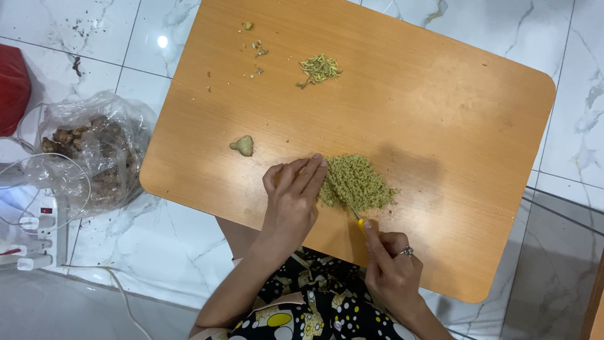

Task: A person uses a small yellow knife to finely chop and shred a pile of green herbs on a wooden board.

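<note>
My left hand [291,200] rests fingers-down on the wooden board [440,113], its fingertips pressing the left edge of a pile of finely chopped greenish-yellow ginger [355,182]. My right hand [391,264], with a ring on one finger, grips a small knife with a yellow handle [360,222]; its blade reaches into the near edge of the pile and is mostly hidden. A peeled ginger lump [243,146] lies alone to the left of my left hand.
A small heap of ginger slivers [319,68] and scattered peel bits [255,50] lie at the board's far side. On the marble floor to the left sit a clear plastic bag of ginger roots [94,151], a white power strip with cables [34,233] and something red [12,88].
</note>
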